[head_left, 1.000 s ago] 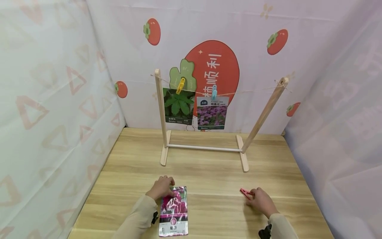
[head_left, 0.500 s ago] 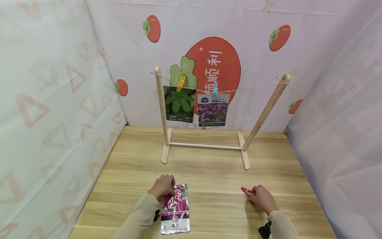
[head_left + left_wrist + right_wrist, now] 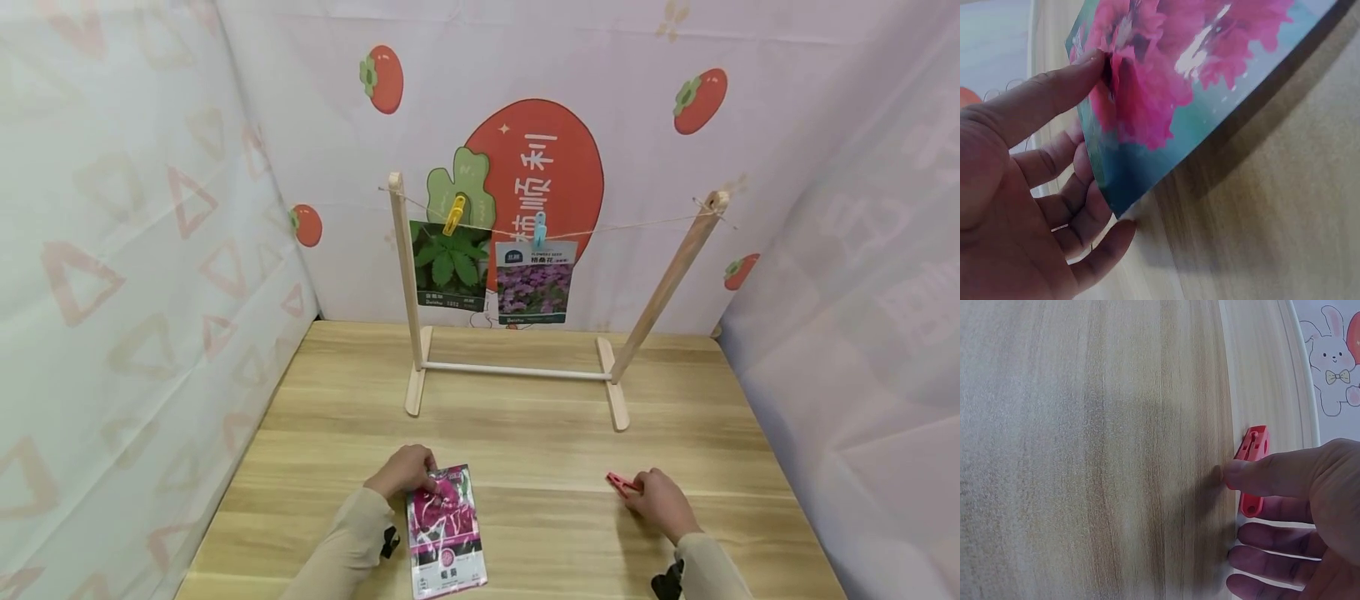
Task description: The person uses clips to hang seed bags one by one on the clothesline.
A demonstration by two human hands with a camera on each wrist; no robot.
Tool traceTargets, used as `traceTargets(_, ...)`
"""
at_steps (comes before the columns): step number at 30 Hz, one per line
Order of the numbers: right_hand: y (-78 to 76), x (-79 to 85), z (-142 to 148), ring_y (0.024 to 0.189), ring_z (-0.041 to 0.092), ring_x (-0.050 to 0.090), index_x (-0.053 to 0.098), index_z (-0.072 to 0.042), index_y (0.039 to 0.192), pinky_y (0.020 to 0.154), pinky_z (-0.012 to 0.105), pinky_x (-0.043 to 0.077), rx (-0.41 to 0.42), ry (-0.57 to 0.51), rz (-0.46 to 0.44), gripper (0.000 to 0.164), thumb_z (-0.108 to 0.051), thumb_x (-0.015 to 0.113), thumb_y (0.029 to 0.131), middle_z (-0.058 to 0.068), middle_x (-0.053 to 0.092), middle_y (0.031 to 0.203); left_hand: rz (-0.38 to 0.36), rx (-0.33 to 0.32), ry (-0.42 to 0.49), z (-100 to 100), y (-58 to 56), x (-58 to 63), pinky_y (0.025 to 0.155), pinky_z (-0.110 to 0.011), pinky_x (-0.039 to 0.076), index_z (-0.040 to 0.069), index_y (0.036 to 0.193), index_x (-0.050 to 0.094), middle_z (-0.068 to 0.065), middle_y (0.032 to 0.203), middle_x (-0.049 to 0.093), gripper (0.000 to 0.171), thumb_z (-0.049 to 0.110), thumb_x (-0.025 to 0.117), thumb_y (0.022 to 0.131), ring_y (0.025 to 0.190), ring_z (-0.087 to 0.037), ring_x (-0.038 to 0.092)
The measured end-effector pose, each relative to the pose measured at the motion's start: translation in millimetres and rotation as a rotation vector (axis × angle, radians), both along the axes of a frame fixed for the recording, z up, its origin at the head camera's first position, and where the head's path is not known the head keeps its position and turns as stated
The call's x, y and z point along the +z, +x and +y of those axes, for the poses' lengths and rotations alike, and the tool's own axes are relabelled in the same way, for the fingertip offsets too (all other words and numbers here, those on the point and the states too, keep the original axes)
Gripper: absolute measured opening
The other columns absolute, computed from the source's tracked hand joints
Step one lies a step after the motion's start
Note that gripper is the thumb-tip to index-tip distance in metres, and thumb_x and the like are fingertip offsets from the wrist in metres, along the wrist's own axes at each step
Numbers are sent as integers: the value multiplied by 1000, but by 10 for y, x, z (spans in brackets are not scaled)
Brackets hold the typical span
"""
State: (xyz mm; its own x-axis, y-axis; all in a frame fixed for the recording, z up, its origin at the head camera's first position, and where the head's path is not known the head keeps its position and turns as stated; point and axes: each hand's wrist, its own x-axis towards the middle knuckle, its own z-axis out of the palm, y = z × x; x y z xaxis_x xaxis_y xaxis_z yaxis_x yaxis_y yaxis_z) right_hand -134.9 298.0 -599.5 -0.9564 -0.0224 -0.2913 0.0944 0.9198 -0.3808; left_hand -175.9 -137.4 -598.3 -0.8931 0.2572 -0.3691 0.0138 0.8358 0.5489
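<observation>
At far left, a pale cloth wall (image 3: 135, 275) with printed triangles. Next, a light sleeve (image 3: 348, 533) and the left hand (image 3: 405, 472), closed in a pinch on the pink flower packet (image 3: 447, 529). Grip at the packet's upper left corner in the head view, with most of the packet to the right of the fingers and slanting down toward the near table edge. In the left wrist view, thumb flat on the printed face near the edge, other fingers behind or just beside it; a shadow on the table beneath one long edge.

Farther back, a wooden rack: left post (image 3: 405, 271), white rod (image 3: 517, 371) low down, string (image 3: 622, 227) across the top. On the string, a green leaf packet (image 3: 450, 267) under a yellow clip (image 3: 454, 214), then a purple flower packet (image 3: 534, 287) under a blue clip (image 3: 540, 229), then the right post (image 3: 667, 287).

At right, near the wooden table (image 3: 540, 467), a red clothespin (image 3: 619, 482), held at its handle end between thumb and index finger of the right hand (image 3: 663, 502); nose pointing away from the palm. Contact between clothespin and table: impossible to tell.
</observation>
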Motion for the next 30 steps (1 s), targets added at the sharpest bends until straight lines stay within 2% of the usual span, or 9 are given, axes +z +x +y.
traceTargets(10,31,37,-28,66,18,45,69,4,90,59,30,37,-3,1,27,23,-13,78,77,7,52,77,17,-6,152,-109,-58,-23,68,-30,47,6,82,65,-1,78,62,19,12,81,73,72,-14,54)
traceTargets(21,39,9,-10,66,17,45,69,4,92,59,29,37,-10,-8,22,25,-15,78,78,7,52,77,-98,-24,425,-187,-56,-88,59,-25,45,0,89,65,-1,73,61,17,5,76,77,63,-10,53)
traceTargets(26,44,0,1,66,17,47,68,4,92,59,30,39,-26,-34,25,25,-15,77,78,6,56,77,-188,-50,490,-232,-54,-81,58,-25,44,-1,99,67,0,71,62,23,-1,72,76,61,-10,54)
traceTargets(30,54,-4,-7,65,16,48,68,5,93,58,29,39,-38,-52,32,25,-13,77,78,5,59,76,-210,-15,504,-254,-33,-94,60,-25,46,-4,101,68,-3,78,63,28,-3,71,73,66,-11,55)
